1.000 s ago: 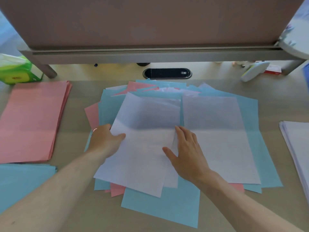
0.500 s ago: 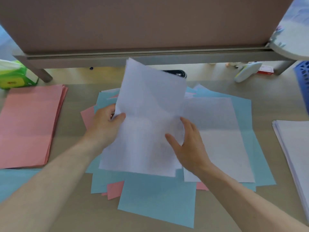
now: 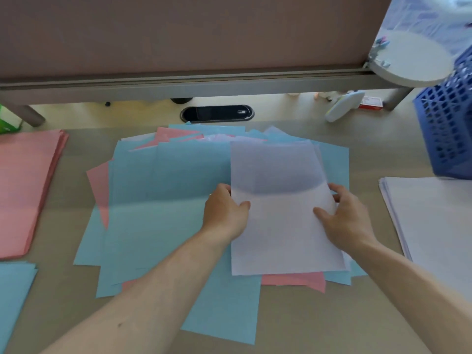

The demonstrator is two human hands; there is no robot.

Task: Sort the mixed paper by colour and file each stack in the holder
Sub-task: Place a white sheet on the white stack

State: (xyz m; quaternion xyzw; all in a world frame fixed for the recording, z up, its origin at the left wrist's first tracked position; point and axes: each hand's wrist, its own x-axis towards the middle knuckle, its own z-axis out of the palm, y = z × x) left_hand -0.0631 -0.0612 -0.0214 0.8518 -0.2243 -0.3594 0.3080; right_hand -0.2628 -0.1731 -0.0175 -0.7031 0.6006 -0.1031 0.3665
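Your left hand (image 3: 224, 213) pinches the left edge of a small bundle of white sheets (image 3: 281, 233), thumb on top and fingers tucked under. Your right hand (image 3: 350, 221) grips the right edge the same way, thumb lying across the face of the paper and fingertips curled round behind. Holding both long edges like this lets you square the sheets together and lift them flat, without the thin paper sagging or fanning.

The bundle sits over the right half of the mixed pile (image 3: 166, 200), its lower part just above or resting on it; I cannot tell which. What shows in that pile is mostly blue, with pink corners poking out at the top, left and bottom.

The sorted stacks lie around the pile so each colour has a short trip: the pink stack (image 3: 28, 185) to the left, the blue stack (image 3: 12, 292) at the near left, and the white stack (image 3: 439, 231) to the right on the worktop (image 3: 319, 320). The white bundle probably belongs on that right-hand stack.

The blue lattice holder (image 3: 449, 134) stands behind the white stack. Filing looks some way off, as blue and pink are yet to be separated.
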